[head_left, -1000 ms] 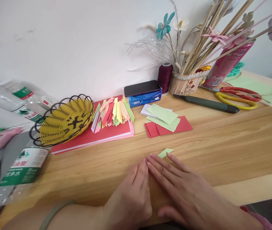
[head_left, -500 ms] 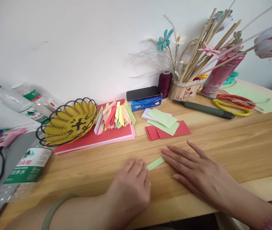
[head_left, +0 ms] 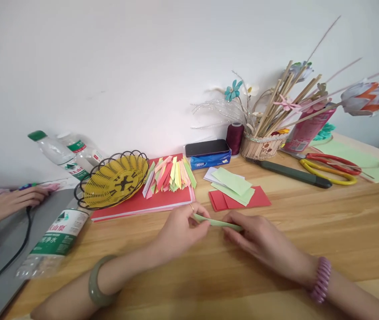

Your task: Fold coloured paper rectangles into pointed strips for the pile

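Observation:
A narrow folded strip of light green paper (head_left: 216, 222) is held level between my two hands, just over the wooden table. My left hand (head_left: 185, 226) pinches its left end between thumb and fingers. At the right end, my right hand (head_left: 251, 231) has its thumb and fingers closed on the paper. Just beyond them lie red paper rectangles (head_left: 259, 196) with light green slips (head_left: 234, 181) and a pale lilac slip on top. To the left, a heap of folded paper pieces (head_left: 169, 175) in several colours rests on a stack of red sheets (head_left: 122, 212).
A yellow woven basket (head_left: 118, 182) and plastic bottles (head_left: 58, 235) stand or lie on the left. Another person's hand (head_left: 26, 200) is at the far left. Behind are a phone (head_left: 207, 147) on a blue tissue pack, a thread spool (head_left: 235, 138), a cutter (head_left: 292, 173) and scissors (head_left: 329, 173).
Both hands have lifted the green strip off the table and now pinch its ends; my right hand was lying flat. The view has shifted, and another person's hand has appeared at left.

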Motion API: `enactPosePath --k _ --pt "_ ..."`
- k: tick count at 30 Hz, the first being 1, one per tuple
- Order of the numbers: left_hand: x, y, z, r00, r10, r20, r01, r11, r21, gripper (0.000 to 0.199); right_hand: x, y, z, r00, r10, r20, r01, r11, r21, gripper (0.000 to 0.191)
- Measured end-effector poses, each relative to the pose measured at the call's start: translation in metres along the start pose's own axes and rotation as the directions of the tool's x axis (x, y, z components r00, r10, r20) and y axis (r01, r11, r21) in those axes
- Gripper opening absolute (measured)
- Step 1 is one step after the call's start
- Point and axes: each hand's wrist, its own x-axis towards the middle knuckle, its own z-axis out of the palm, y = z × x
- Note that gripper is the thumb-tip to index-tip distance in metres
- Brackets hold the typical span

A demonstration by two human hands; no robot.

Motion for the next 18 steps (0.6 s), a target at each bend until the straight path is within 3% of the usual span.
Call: enactPosePath --k 2,5,7,10,18 --pt "0.003 0.001 -0.003 0.995 -0.098 -0.032 0.084 0.954 -0.288 0.011 0.004 -0.002 0.0 0.999 0.041 0.021 -0.044 0.992 0.12 0.029" --pt "0.006 0.002 -0.004 0.963 -0.263 -0.056 0.156 0.715 -0.681 0.032 0.009 -0.002 0.004 0.996 0.071 0.053 -0.083 0.956 0.282 0.038" --pt "0.008 0.003 -0.004 0.945 -0.311 -0.096 0.141 0.656 -0.742 0.039 0.011 -0.001 0.006 0.994 0.091 0.062 -0.107 0.927 0.36 0.041" --pt "0.009 0.004 -0.006 0.929 -0.33 -0.165 0.094 0.646 -0.757 0.041 0.013 0.001 0.008 0.99 0.123 0.072 -0.142 0.891 0.431 0.044" --pt "0.01 0.005 -0.016 0.911 -0.38 -0.158 0.115 0.603 -0.789 0.027 0.013 0.003 0.008 0.981 0.162 0.11 -0.195 0.858 0.476 0.043"
